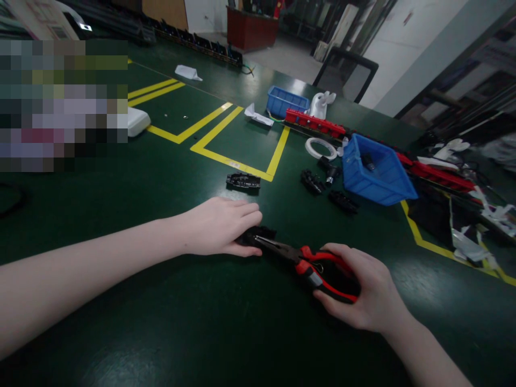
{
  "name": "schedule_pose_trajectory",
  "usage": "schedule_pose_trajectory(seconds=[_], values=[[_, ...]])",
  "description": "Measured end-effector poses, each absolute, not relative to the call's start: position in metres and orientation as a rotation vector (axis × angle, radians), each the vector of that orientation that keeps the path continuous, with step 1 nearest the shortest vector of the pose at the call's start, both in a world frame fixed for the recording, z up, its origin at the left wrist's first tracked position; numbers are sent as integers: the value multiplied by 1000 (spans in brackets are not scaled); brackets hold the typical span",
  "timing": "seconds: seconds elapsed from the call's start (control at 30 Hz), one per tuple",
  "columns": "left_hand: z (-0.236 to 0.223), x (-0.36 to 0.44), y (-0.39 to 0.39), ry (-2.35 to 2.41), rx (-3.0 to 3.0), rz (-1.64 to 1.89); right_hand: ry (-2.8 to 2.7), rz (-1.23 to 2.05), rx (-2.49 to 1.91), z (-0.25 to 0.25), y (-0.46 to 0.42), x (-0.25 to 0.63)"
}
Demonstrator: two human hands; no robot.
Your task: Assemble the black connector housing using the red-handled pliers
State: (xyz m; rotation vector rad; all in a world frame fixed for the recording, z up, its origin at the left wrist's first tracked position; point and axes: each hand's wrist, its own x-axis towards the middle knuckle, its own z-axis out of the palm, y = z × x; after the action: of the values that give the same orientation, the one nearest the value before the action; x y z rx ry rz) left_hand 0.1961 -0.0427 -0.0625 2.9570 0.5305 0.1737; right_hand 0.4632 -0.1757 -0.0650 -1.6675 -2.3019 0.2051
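My left hand [221,226] lies closed over a small black plastic part [258,235] on the green table, pressing it down with fingers together. My right hand [358,287] grips the red-and-black handles of long-nose pliers [306,262]. The pliers' jaws point left and reach the black part under my left fingertips. Much of the part is hidden by my hand.
More black parts lie ahead: one [243,181] by the yellow tape lines and several [312,181] beside a blue bin [377,172]. A second blue bin [287,100], red strips [314,122], a white tape ring [320,148] and white scraps [467,247] sit farther back and right.
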Motion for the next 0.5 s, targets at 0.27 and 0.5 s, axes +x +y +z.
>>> schedule_pose_trajectory(seconds=[0.27,0.5], values=[[-62,193,-41,520,2881,187,-2305,222,-1649,-64,-177,474],[-60,191,-41,531,2840,187,-2304,207,-1621,-63,-177,474]])
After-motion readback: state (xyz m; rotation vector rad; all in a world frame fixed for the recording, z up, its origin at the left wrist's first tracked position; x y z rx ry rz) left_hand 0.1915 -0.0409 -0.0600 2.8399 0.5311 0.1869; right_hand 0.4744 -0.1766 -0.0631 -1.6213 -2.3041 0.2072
